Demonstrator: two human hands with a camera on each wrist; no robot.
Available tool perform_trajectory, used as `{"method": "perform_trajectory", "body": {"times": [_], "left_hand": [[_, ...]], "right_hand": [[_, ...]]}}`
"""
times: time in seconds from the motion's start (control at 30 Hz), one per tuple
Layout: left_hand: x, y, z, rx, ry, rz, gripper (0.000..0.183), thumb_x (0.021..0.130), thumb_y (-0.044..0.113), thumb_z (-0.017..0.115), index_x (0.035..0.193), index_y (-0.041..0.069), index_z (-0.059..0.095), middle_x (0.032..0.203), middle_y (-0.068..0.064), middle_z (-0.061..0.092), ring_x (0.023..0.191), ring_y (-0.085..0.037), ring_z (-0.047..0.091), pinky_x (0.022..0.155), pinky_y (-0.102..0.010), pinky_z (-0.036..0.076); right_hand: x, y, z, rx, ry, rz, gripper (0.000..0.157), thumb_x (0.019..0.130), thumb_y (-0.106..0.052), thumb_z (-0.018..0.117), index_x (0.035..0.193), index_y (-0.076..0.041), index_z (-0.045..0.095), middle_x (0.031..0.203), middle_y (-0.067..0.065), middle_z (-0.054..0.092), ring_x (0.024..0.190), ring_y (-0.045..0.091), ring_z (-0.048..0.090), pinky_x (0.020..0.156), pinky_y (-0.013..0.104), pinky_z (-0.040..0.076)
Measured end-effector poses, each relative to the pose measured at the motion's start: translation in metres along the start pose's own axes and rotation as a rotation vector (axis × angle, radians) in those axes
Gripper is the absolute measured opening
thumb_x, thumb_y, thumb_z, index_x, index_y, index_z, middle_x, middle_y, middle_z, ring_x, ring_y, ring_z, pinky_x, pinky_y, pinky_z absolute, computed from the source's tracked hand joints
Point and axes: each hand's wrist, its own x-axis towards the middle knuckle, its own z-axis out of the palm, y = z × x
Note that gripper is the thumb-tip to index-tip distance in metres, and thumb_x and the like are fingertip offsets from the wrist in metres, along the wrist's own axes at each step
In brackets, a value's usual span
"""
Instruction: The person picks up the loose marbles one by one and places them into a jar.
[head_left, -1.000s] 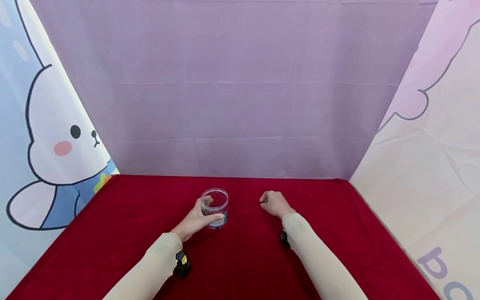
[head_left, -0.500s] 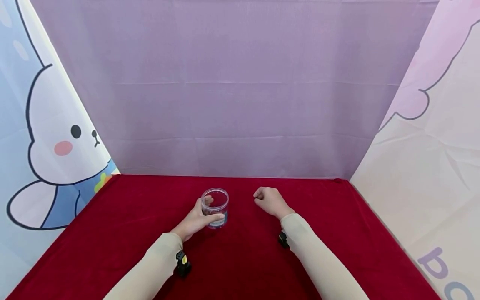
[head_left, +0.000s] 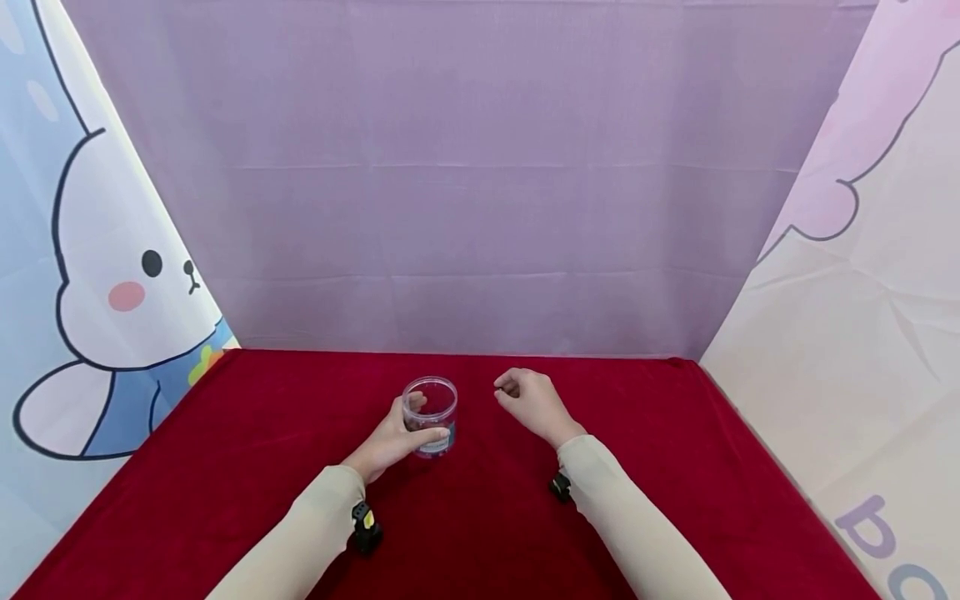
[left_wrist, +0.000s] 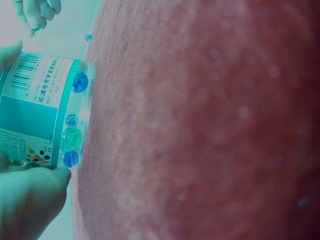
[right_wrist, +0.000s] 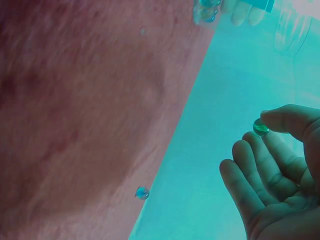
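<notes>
My left hand [head_left: 388,440] grips a clear plastic jar [head_left: 444,408], thumb on the near side, fingers round the far side. The jar stands upright on the red cloth with its mouth uncovered. In the left wrist view its printed label shows, and several blue and green glass marbles [left_wrist: 71,138] lie at its bottom. To the right of the jar, my right hand [head_left: 534,402] is raised above the cloth. In the right wrist view it pinches a green marble [right_wrist: 260,127] between thumb and forefinger, the other fingers loosely bent.
A loose marble [right_wrist: 142,193] lies on the red cloth [head_left: 225,475] near my right hand, and is hidden in the head view. Behind the table hangs a purple curtain [head_left: 480,183]. Printed panels stand at left [head_left: 112,250] and right [head_left: 862,375].
My right hand has come up off the cloth and moved left toward the jar, its fingers now opened wider. The left hand and the jar have stayed in place.
</notes>
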Motion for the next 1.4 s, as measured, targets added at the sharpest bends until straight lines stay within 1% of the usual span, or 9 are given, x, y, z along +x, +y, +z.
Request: {"method": "perform_trajectory", "body": {"times": [0.07, 0.23, 0.47, 0.67, 0.83, 0.97, 1.1, 1.27, 1.4], "left_hand": [[0.000, 0.000, 0.000, 0.000, 0.000, -0.002, 0.092, 0.084, 0.037, 0.083, 0.152, 0.012, 0.025, 0.157, -0.009, 0.032, 0.141, -0.030, 0.032, 0.111, -0.056, 0.034], [0.000, 0.001, 0.001, 0.005, 0.004, -0.011, 0.089, 0.086, 0.035, 0.082, 0.151, 0.013, 0.026, 0.157, -0.009, 0.032, 0.140, -0.030, 0.032, 0.111, -0.056, 0.033], [0.001, 0.002, 0.001, 0.004, 0.011, -0.016, 0.085, 0.088, 0.031, 0.080, 0.151, 0.013, 0.025, 0.156, -0.009, 0.032, 0.139, -0.030, 0.033, 0.111, -0.057, 0.033], [-0.001, 0.003, 0.002, -0.001, 0.014, -0.021, 0.085, 0.088, 0.030, 0.080, 0.151, 0.013, 0.025, 0.156, -0.010, 0.032, 0.139, -0.031, 0.034, 0.110, -0.057, 0.033], [-0.001, 0.003, 0.002, -0.005, 0.017, -0.029, 0.085, 0.088, 0.031, 0.080, 0.150, 0.013, 0.025, 0.156, -0.010, 0.032, 0.138, -0.031, 0.036, 0.109, -0.058, 0.034], [0.000, 0.003, 0.001, 0.002, 0.014, -0.028, 0.086, 0.088, 0.032, 0.080, 0.150, 0.012, 0.025, 0.156, -0.011, 0.032, 0.136, -0.032, 0.037, 0.108, -0.057, 0.036], [-0.001, 0.003, 0.001, 0.005, 0.005, -0.027, 0.087, 0.088, 0.034, 0.080, 0.151, 0.011, 0.023, 0.156, -0.012, 0.031, 0.135, -0.032, 0.037, 0.107, -0.056, 0.038], [-0.001, 0.003, 0.001, 0.005, 0.005, -0.027, 0.090, 0.086, 0.036, 0.081, 0.151, 0.012, 0.023, 0.156, -0.012, 0.031, 0.135, -0.032, 0.037, 0.107, -0.056, 0.038], [0.000, 0.003, 0.001, 0.002, 0.006, -0.028, 0.091, 0.086, 0.036, 0.081, 0.152, 0.013, 0.023, 0.156, -0.012, 0.031, 0.135, -0.032, 0.036, 0.108, -0.056, 0.037]], "right_hand": [[0.000, -0.004, 0.002, 0.002, 0.014, -0.012, 0.013, 0.095, -0.017, 0.070, 0.108, -0.015, 0.070, 0.097, -0.006, 0.067, 0.087, 0.011, 0.062, 0.077, 0.032, 0.055], [0.000, -0.016, 0.005, 0.012, 0.058, -0.073, 0.016, 0.095, -0.017, 0.072, 0.110, -0.015, 0.070, 0.099, -0.005, 0.067, 0.087, 0.010, 0.063, 0.078, 0.032, 0.055], [-0.001, -0.033, 0.010, 0.010, 0.078, -0.167, 0.020, 0.093, -0.018, 0.074, 0.113, -0.016, 0.070, 0.101, -0.006, 0.068, 0.089, 0.009, 0.063, 0.079, 0.027, 0.055], [-0.002, -0.042, 0.018, 0.043, 0.080, -0.247, 0.022, 0.093, -0.015, 0.074, 0.115, -0.012, 0.070, 0.101, -0.004, 0.068, 0.088, 0.009, 0.064, 0.080, 0.034, 0.058], [-0.001, -0.050, 0.022, 0.054, 0.068, -0.301, 0.022, 0.093, -0.014, 0.074, 0.114, -0.009, 0.070, 0.101, -0.003, 0.068, 0.087, 0.009, 0.065, 0.080, 0.033, 0.058], [0.002, -0.055, 0.026, 0.051, 0.054, -0.309, 0.021, 0.094, -0.017, 0.073, 0.113, -0.011, 0.070, 0.101, -0.004, 0.067, 0.087, 0.008, 0.064, 0.078, 0.028, 0.057], [0.003, -0.058, 0.030, 0.050, 0.029, -0.293, 0.020, 0.094, -0.016, 0.073, 0.113, -0.013, 0.071, 0.102, -0.005, 0.067, 0.086, 0.007, 0.064, 0.075, 0.022, 0.055], [0.004, -0.061, 0.033, 0.031, 0.002, -0.282, 0.019, 0.094, -0.015, 0.073, 0.113, -0.016, 0.071, 0.105, -0.005, 0.067, 0.087, 0.007, 0.064, 0.075, 0.022, 0.055], [0.005, -0.063, 0.034, 0.003, -0.016, -0.278, 0.019, 0.094, -0.017, 0.073, 0.113, -0.016, 0.071, 0.105, -0.004, 0.067, 0.091, 0.013, 0.066, 0.076, 0.023, 0.055]]}}
